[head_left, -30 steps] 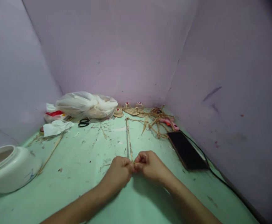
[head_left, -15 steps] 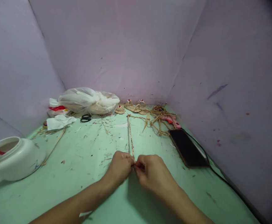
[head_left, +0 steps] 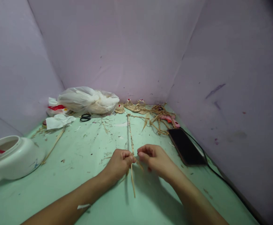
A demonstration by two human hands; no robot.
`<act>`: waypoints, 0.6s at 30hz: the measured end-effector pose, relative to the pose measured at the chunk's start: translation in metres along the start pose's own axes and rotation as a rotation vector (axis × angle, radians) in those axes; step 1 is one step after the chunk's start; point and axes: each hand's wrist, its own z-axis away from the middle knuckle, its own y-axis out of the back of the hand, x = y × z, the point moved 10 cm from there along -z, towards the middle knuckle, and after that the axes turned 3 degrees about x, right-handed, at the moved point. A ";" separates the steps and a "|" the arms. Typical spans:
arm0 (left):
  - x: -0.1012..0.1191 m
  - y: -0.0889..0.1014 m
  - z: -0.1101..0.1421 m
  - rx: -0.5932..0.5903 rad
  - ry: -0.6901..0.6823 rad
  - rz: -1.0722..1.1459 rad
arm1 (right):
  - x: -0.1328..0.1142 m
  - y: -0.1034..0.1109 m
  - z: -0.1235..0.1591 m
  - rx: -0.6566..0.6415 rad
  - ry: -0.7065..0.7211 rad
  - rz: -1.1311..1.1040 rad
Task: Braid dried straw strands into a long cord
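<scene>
A thin braided straw cord (head_left: 130,132) runs toward me down the middle of the green table (head_left: 99,140). My left hand (head_left: 121,161) pinches its near end between thumb and fingers. Below that pinch, a loose straw strand (head_left: 133,182) hangs toward me, and a shorter strand (head_left: 139,164) sticks out to the right, slightly blurred. My right hand (head_left: 156,159) is just right of the cord, apart from it, its fingers bent and parted with nothing visible between them.
A white pot (head_left: 31,159) stands at the left. Behind are a plastic bag (head_left: 87,101), black scissors (head_left: 85,117), tissue (head_left: 59,122), small woven straw pieces (head_left: 133,107) and a cord tangle (head_left: 160,120) by a pink tool (head_left: 176,123). A phone (head_left: 188,148) with a cable lies right.
My right hand has let go of the cord's near end and moved up and right. Loose strands now show below my left hand, which keeps its pinch.
</scene>
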 end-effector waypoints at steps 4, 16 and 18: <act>0.005 -0.005 0.001 -0.042 -0.044 -0.042 | 0.013 -0.037 -0.002 -0.197 -0.114 -0.227; -0.005 0.009 -0.004 -0.016 0.047 -0.092 | 0.017 -0.028 -0.019 -0.097 0.053 -0.001; -0.007 0.009 -0.004 -0.005 0.078 -0.084 | 0.013 -0.031 -0.017 -0.133 0.098 0.090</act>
